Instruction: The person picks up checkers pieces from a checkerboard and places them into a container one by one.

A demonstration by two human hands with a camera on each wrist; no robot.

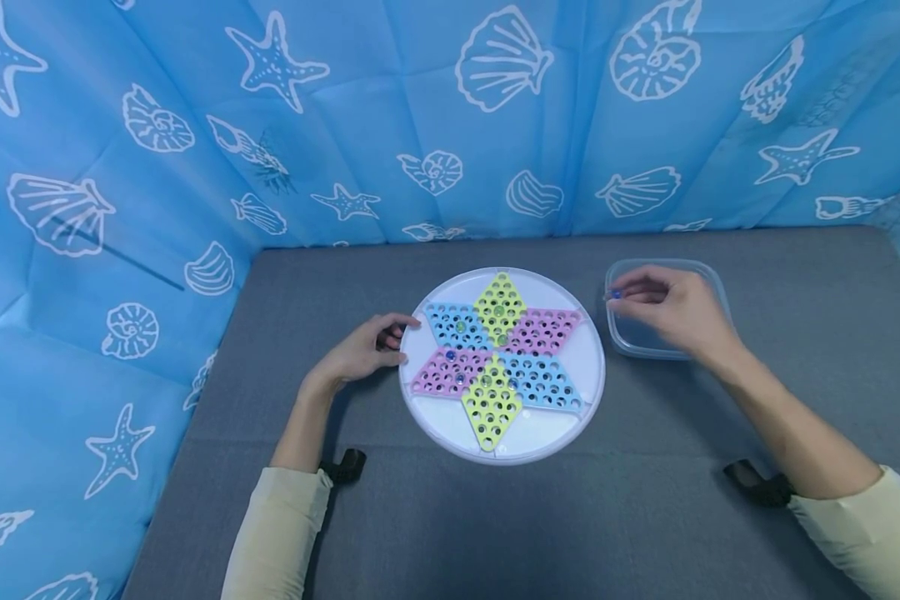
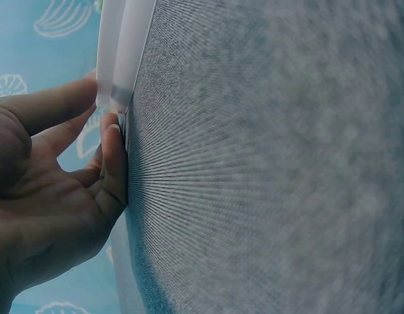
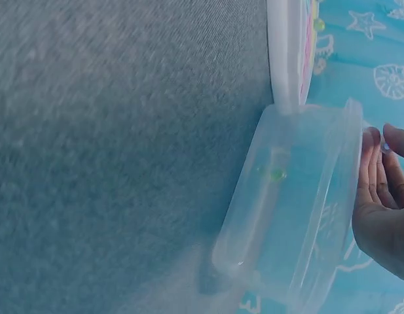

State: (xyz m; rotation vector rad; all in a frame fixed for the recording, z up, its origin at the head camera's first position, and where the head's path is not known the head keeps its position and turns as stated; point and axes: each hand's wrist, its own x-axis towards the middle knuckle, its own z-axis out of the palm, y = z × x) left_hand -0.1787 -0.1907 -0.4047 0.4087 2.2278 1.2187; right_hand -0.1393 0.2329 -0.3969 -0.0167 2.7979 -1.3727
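Observation:
A round white Chinese checkers board [image 1: 435, 421] with a yellow, pink and blue star lies on the table. Several marbles sit in its holes, among them a blue marble [image 1: 451, 355] and a green marble [image 1: 461, 327]. At the board's left rim, my left hand [image 1: 363, 346] holds the edge between thumb and fingers; the left wrist view shows its lower fingers near the tabletop. My right hand [image 1: 675, 307] pinches a blue marble [image 1: 616, 294] between thumb and fingertips, above the left rim of a clear plastic container [image 1: 648, 354]. In the right wrist view, a green marble [image 3: 277, 175] shows through the container's wall.
Grey cloth covers the table [image 1: 495, 525]. The container stands just right of the board, with a narrow gap between them. A blue curtain [image 1: 390, 108] with white shells and starfish hangs behind the table and along its left side.

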